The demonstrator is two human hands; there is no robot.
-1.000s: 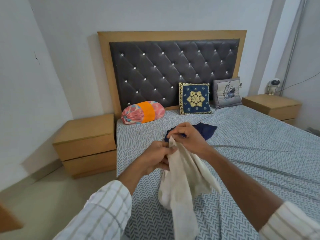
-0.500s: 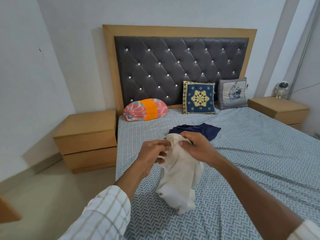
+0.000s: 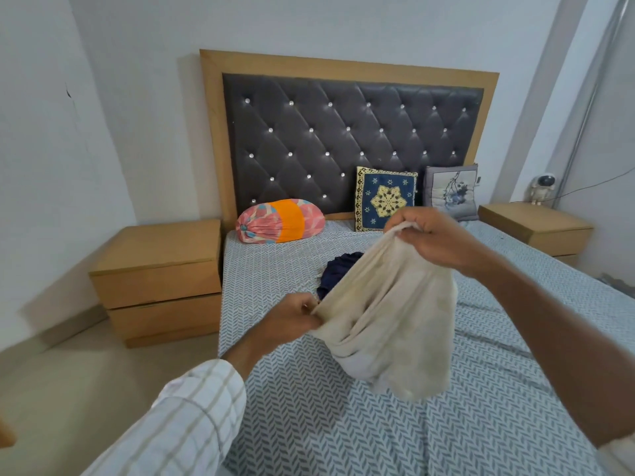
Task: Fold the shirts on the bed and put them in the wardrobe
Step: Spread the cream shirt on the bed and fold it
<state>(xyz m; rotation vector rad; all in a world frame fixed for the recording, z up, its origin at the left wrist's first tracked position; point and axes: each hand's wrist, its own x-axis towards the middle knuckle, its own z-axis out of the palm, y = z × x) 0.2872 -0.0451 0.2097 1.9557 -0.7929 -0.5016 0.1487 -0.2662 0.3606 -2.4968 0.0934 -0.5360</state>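
A cream shirt (image 3: 388, 321) hangs bunched in the air over the bed (image 3: 343, 424). My right hand (image 3: 433, 240) grips its upper edge, raised near the pillows. My left hand (image 3: 292, 317) pinches another edge lower down and to the left, so the cloth stretches slantwise between them. Its lower part droops towards the patterned sheet. A dark navy shirt (image 3: 338, 273) lies crumpled on the bed behind the cream one, mostly hidden by it.
A bolster (image 3: 280, 220) and two cushions, a blue one (image 3: 385, 198) and a grey one (image 3: 450, 192), lean at the tufted headboard (image 3: 343, 139). Wooden bedside tables stand left (image 3: 158, 276) and right (image 3: 536, 226) of the bed. Bare floor lies at the left.
My hands have moved apart: the right one rose up and to the right, the left one dropped. The cream shirt lifted off the sheet and spread out between them.
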